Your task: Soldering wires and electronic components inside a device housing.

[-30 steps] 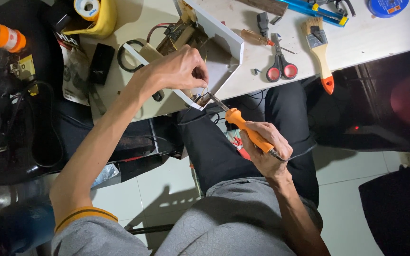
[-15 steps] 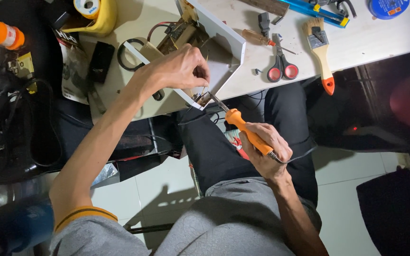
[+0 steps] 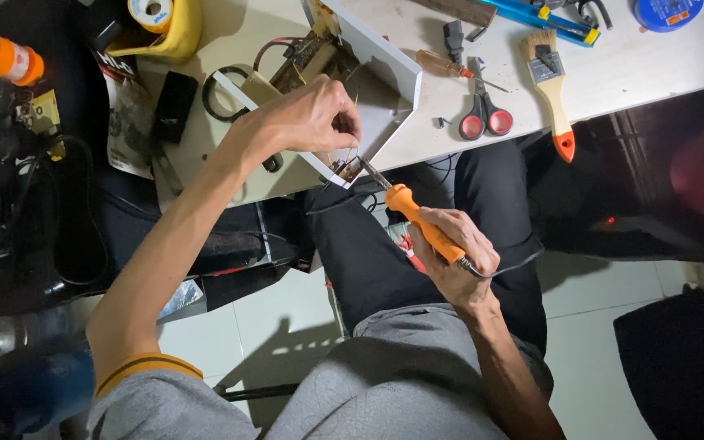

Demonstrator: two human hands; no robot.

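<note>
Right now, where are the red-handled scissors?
In the head view, the red-handled scissors lie on the white table, upper right, between a small screwdriver and a paintbrush.

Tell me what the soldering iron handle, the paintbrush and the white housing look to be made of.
Soldering iron in the right hand: handle likely orange plastic, smooth, slightly glossy; shaft bare metal.
Paintbrush: pale wooden handle with an orange-dipped end, shiny metal ferrule, light bristles.
White housing under the left hand: thin flat panels, matte; plastic or painted sheet, cannot tell.
</note>
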